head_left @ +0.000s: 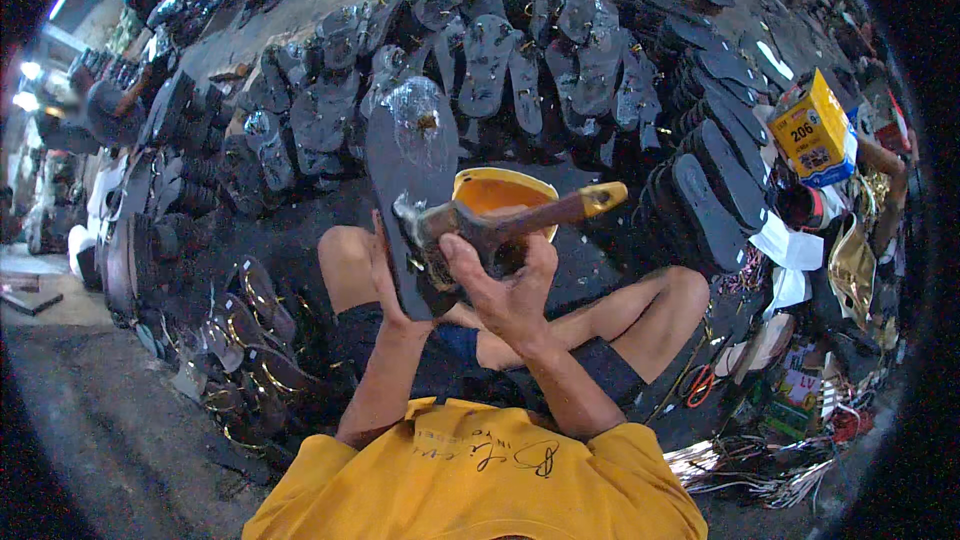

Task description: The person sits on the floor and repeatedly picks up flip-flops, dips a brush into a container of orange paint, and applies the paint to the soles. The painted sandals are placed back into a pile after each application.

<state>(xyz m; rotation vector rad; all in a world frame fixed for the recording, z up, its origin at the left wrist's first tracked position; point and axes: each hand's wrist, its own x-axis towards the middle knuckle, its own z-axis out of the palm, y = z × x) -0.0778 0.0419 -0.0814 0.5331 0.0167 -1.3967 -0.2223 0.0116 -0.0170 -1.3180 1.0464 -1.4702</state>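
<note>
A dark grey sandal sole (408, 165) stands tilted in front of my body, its far end coated with wet, shiny glue. My left hand (388, 275) is closed round its near left edge, the fingers partly hidden behind it. In my right hand (508, 288) I grip a brush (540, 217) with a dark wooden handle and a yellow tip. Its bristle end presses on or close against the lower part of the sole; I cannot tell exactly. Just beyond the brush sits a yellow container (508, 180), orange inside, partly covered by the handle and hand.
Rows of dark soles (488, 60), many shiny with glue, spread across the far side. Stacked soles (705, 195) rise at the right, near a yellow-blue box (815, 130). Sandals with gold straps (265, 315) lie left of my crossed legs; straps and scraps (790, 470) heap at lower right.
</note>
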